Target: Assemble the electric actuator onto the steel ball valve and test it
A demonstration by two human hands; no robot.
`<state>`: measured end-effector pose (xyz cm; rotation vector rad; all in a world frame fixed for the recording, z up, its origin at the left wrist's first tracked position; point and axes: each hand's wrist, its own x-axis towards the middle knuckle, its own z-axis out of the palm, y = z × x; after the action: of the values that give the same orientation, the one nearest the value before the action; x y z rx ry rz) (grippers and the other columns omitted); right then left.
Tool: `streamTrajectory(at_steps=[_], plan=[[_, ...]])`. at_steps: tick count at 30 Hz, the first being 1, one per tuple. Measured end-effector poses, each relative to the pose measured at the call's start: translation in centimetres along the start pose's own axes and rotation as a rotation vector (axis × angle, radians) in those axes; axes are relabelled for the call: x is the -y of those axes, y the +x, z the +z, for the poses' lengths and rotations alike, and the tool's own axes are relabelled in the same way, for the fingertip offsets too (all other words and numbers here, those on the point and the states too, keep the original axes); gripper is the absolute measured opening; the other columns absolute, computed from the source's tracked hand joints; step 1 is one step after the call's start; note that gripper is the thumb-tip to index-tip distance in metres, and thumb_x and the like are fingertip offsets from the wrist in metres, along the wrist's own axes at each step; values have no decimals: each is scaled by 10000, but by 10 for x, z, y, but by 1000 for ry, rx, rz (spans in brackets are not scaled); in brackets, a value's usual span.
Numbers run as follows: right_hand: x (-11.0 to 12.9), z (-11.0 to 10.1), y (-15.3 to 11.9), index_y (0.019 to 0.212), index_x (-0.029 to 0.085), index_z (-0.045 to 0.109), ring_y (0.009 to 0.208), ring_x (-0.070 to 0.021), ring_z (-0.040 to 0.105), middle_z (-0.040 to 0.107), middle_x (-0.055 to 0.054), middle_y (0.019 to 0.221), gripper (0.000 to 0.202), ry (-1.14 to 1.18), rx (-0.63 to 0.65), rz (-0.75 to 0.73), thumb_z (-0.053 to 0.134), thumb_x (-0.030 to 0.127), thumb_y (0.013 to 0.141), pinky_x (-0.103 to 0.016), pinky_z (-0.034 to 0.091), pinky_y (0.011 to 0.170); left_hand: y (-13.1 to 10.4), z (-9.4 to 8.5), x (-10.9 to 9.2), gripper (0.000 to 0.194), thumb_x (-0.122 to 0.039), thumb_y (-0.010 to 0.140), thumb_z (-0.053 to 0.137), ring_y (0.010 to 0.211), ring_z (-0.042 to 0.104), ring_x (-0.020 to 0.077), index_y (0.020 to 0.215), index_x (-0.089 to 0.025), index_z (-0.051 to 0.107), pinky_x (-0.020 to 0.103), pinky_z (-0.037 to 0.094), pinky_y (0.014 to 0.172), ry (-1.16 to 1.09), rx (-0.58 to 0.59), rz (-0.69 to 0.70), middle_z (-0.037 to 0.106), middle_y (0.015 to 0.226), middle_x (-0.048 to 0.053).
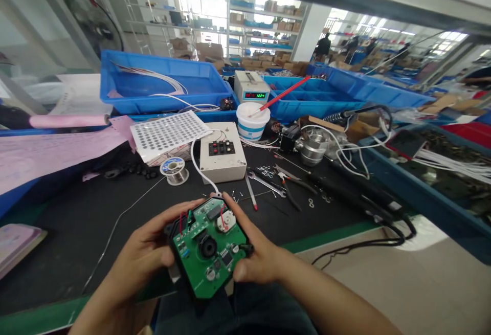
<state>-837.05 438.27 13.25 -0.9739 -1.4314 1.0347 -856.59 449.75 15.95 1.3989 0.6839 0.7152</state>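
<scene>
A green circuit board (210,268) sits in a black housing, tilted up toward me above the bench's front edge. My left hand (151,248) grips the housing's left side, fingers behind it and thumb at the edge. On the opposite side my right hand (255,253) is closed around it, thumb by the lower right edge. The board carries a round black part, a small white part and red and green wires. A white cable (197,163) runs from the housing's top toward a beige switch box (223,163). Left of that box stands a solder spool (174,171).
Pliers (289,192), a wrench (266,184) and a red-tipped pen (251,192) lie right of centre. Behind are a white tub (252,125) with a red-handled brush, a digital meter (251,89) and blue bins (164,79). Cables (360,245) hang over the right front edge.
</scene>
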Motion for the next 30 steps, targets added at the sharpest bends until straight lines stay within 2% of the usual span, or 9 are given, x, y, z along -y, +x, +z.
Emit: streamTrajectory(at_steps=[2,4,8,11,15,18,22,26,30], plan=[[0,13,1,1484,208,73,1396,-287,138,150,-92,1528,1102,-4,-71,18,592,739,670,-449,183,1118,-20,3,-1,454,-518,597,751,1143,532,374,986,-290,695,496,429,993,157,-248,-6,656,1139,50],[-1,28,2,1486,205,49,1397,-290,132,154,-98,1526,1134,-23,-136,25,572,769,653,-437,175,1125,-44,17,1,516,-536,629,721,1195,494,365,1092,-327,633,496,435,997,127,-434,-27,608,1228,17],[-5,52,-7,1477,186,-72,1392,-314,145,140,-138,1522,1192,-82,-226,2,552,782,654,-467,170,1128,-74,65,8,1153,-676,358,777,1341,306,377,1382,-385,332,452,349,1090,-138,-386,90,377,1464,-8],[-2,48,-23,1467,221,-114,1388,-318,156,106,-130,1532,1134,-213,-190,-45,457,810,684,-492,192,1117,-69,80,8,1122,-562,358,838,1318,366,335,1359,-400,358,379,400,1056,-173,-395,146,388,1458,-6],[9,1,-49,1430,296,247,1321,-252,332,329,-63,1456,659,-615,-124,-126,379,634,880,-392,346,1051,-54,60,3,895,-418,499,859,1245,469,297,1297,-314,467,306,464,973,-218,-228,235,404,1446,37],[9,-53,-65,1108,223,554,1010,-226,565,603,-72,1063,266,-1047,-334,-110,464,394,925,-354,479,857,-47,42,1,857,-380,562,840,1234,478,289,1317,-292,444,306,454,973,-226,-72,234,431,1423,65],[2,-109,-68,891,123,619,775,-264,590,606,-107,849,212,-1485,-146,-114,485,286,884,-424,519,690,-35,29,0,830,-366,586,826,1271,430,320,1318,-266,448,368,410,1016,-217,100,208,421,1427,96],[2,-118,-51,721,111,635,675,-265,600,605,-106,722,55,-1724,139,-101,584,91,727,-408,535,619,-20,15,-5,831,-366,577,831,1338,322,345,1312,-281,452,443,358,1057,-217,252,187,308,1496,85],[3,-114,-35,667,115,629,641,-262,615,621,-107,673,143,-1810,227,-39,549,-2,682,-391,538,604,-28,7,-10,775,-398,647,784,1335,331,342,1325,-307,418,496,329,1067,-130,274,173,311,1491,89]])
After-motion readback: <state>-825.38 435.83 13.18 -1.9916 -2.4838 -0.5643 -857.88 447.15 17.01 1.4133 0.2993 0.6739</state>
